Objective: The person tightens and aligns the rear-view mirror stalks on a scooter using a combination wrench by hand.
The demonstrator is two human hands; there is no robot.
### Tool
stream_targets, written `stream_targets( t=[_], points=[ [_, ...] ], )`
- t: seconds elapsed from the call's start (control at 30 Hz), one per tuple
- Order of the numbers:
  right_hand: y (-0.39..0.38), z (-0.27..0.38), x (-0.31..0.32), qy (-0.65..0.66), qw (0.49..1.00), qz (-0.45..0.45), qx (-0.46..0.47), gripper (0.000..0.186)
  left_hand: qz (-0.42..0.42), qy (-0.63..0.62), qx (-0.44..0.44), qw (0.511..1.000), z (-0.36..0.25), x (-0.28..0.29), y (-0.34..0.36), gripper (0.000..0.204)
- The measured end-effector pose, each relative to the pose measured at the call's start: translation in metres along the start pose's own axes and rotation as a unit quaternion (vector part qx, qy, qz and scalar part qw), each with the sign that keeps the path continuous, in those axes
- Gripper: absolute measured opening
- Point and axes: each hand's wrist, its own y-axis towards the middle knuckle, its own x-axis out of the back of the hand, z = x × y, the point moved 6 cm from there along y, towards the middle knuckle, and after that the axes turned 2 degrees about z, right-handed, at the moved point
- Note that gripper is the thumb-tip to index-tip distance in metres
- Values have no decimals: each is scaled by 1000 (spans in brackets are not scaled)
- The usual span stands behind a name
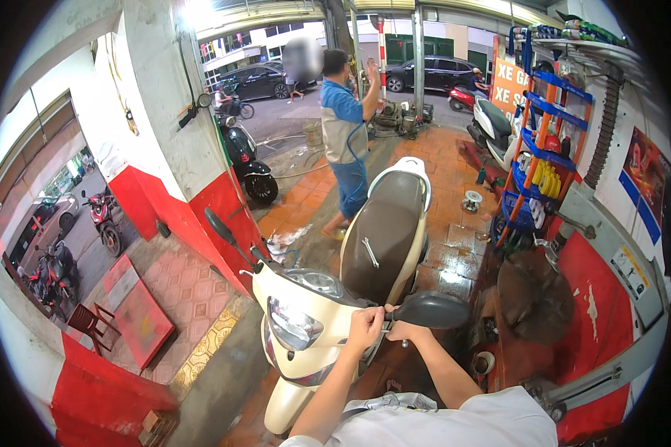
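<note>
"Beside the scooter's handlebar, under the black rearview mirror [429, 310], how are the hands?"

"Left hand [363, 328] and right hand [406, 332] are both curled at the mirror's base, almost touching. Their own fingers cover the spot, so I cannot tell how firmly, or on what, either closes."

"Anything else hidden?"

"A blur covers a passer-by's upper body, and the white shirt [440, 421] is cut off by the lower edge."

"Writing?"

"White capitals on an orange sign [508, 88], partly behind the blue-and-orange rack [537, 100]; the wall poster's [641, 171] print is too small."

"And the room?"

"Orange floor tiles [432, 153], shiny in places. The cream scooter [335, 322] stands there, a double-ended wrench [370, 252] on its brown seat [397, 208]."
</note>
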Motion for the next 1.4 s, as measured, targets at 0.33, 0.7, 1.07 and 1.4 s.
stream_targets(
  t=[0.33,0.7,1.07,1.4],
  points=[
    [0,-1,-3,-24,999,-30,10,54,-1,6,-4,1000,-3,2,0,42],
    [0,7,3,-2,1000,18,-5,54,11,26,7,1000,13,1,-4,36],
    [2,-12,-21,27,996,-69,45,49,5,10,-1,1000,3,0,-1,40],
    [3,-4,-10,3,999,-30,25,55,6,22,0,1000,10,0,-2,39]
  ],
)
